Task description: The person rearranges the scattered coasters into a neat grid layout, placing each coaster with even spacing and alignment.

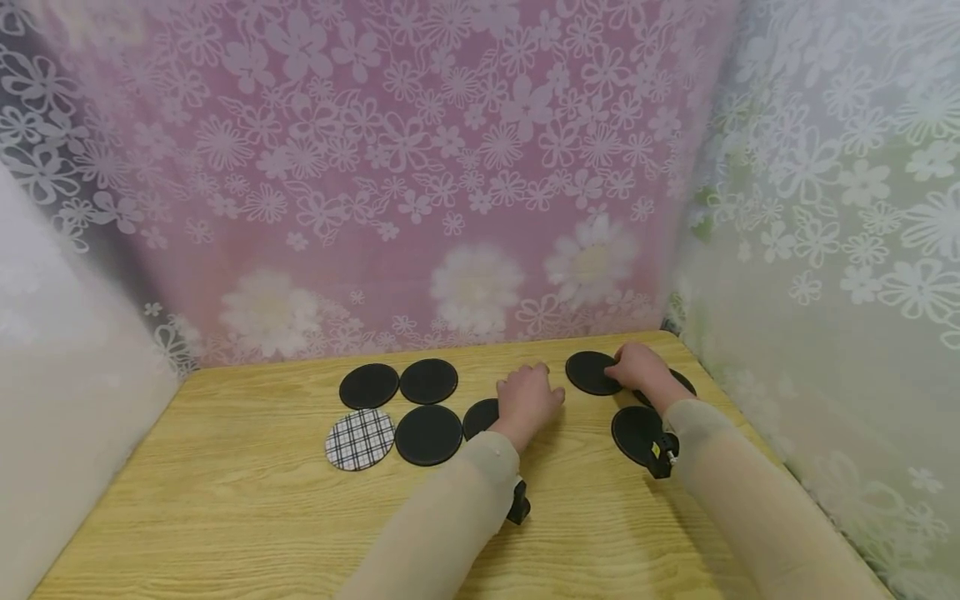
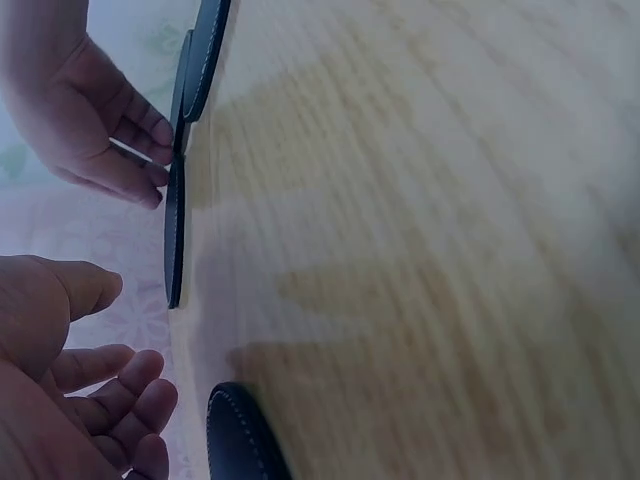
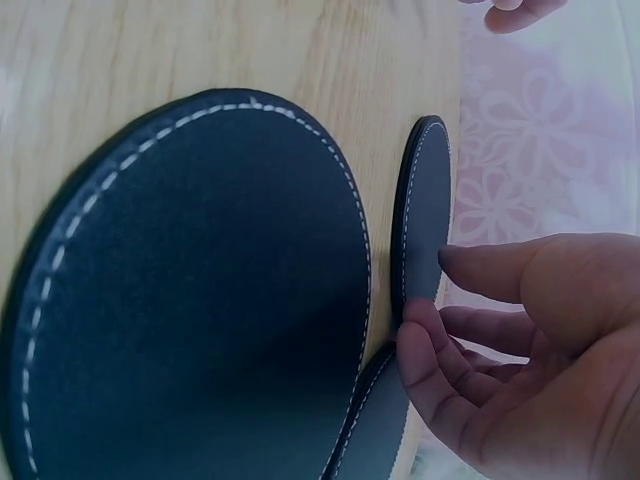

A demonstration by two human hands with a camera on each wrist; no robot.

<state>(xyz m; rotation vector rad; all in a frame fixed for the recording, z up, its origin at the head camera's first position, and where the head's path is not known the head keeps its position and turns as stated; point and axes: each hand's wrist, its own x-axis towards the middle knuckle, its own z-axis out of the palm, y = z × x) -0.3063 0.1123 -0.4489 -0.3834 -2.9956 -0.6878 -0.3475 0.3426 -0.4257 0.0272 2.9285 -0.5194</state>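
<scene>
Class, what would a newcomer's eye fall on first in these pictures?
Probably the round white-and-black plaid disc, at the near left of the left-hand group, alone in its pattern among round black discs. Next, the right hand, touching a black, white-stitched disc towards the far right of the wooden table. Behind hangs a pink, white-flowered curtain.

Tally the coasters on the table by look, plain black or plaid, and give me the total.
Black coasters: 7
Plaid coaster: 1
Total: 8
</scene>
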